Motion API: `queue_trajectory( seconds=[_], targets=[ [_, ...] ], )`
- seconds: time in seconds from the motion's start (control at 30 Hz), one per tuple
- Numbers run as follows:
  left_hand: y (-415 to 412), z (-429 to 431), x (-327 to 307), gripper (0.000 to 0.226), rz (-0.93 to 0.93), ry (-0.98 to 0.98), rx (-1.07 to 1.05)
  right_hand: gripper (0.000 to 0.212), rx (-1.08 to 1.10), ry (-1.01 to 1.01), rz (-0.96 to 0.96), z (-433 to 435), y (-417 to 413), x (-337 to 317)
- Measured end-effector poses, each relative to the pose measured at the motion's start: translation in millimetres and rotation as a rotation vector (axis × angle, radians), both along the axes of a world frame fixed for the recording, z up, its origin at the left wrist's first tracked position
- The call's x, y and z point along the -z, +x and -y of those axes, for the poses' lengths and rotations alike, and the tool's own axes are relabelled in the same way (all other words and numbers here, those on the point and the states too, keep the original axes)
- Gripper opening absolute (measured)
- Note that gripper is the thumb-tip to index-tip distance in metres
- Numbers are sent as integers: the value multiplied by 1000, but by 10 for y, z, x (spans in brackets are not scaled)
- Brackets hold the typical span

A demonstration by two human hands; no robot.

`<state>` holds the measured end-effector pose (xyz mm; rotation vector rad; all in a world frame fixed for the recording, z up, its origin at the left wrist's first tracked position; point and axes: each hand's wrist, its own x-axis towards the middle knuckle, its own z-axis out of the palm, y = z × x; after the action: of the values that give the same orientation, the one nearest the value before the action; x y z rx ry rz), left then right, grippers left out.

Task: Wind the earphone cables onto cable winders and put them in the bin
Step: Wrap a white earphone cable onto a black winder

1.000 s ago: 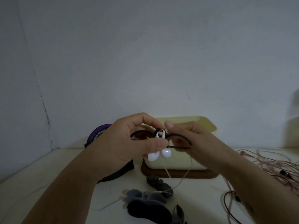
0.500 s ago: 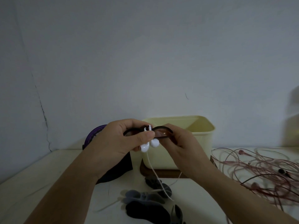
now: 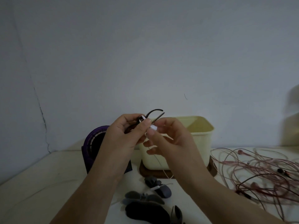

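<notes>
- L grip (image 3: 127, 135) holds dark winder (image 3: 155, 112) in air, in front of bin (image 3: 202, 139); R grip (image 3: 171, 139) pinches white bud (image 3: 153, 127) just beside it.
- Bud is small & smooth: could slip from pinch, so any turns on winder come loose.
- Cable (image 3: 159, 162) hangs slack to table (image 3: 48, 175), near spare winders (image 3: 145, 197); may snag there when pulled.
- Winder flaps look soft, could fold before cable seats.
- Pink cables (image 3: 258, 167) lie well to R; tangle risk prob. low.
</notes>
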<state>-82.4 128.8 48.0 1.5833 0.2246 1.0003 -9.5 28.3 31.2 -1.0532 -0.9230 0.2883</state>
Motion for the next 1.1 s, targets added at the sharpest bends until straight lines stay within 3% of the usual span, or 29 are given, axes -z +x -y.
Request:
queue_trajectory(
  seconds=[0.1, 0.2, 0.4, 0.7, 0.8, 1.0, 1.1],
  targets=[
    [38, 68, 9, 44, 44, -24, -1, 14, -177, 82, -278, -1, 11, -24],
    [65, 96, 21, 44, 81, -59, 13, 11, -282, 123, -383, 13, 36, -42],
    [92, 120, 64, 42, 99, -82, 50, 19, -244, 99, -344, 22, 104, -70],
    [38, -18, 49, 47, -45, -20, 57, 19, -14, -32, -36, 44, 218, -77],
    [3, -35, 33, 51, -101, 31, 27, 21, -39, -61, -29, 57, 241, -86],
    [-10, 23, 5, 37, -92, 0, 38, 31, -231, -78, -161, 56, 255, -86],
    [10, 25, 21, 46, -77, -9, -8, 28, -314, -62, -225, 70, 263, -98]
  ],
)
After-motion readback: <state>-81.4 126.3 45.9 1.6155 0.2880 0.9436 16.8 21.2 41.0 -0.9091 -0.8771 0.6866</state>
